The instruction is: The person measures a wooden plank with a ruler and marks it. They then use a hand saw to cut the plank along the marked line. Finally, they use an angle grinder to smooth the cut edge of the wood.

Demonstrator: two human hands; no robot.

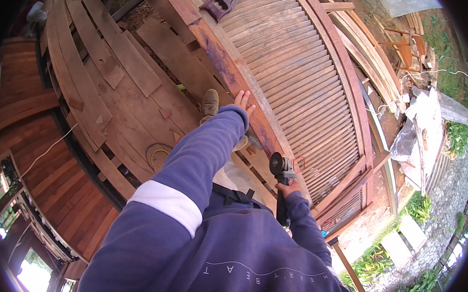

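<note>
Wooden slats fill the big louvred door (302,80) lying far ahead of me. My left hand (243,101) rests flat and wide on its reddish frame. My right hand (288,189) grips a black angle grinder (281,173), near and right.

Loose wooden planks (116,58) lie side by side across the floor, some overlapping. A handsaw (221,0) rests at the top, near the frame's upper end. A coil of cord (157,154) sits on the boards, below a brown shoe (210,103). Stacked timber strips (376,53) lie on the ground at right, beside crumpled plastic sheeting (426,120). Green plants (418,205) border a stone paving (449,212).
</note>
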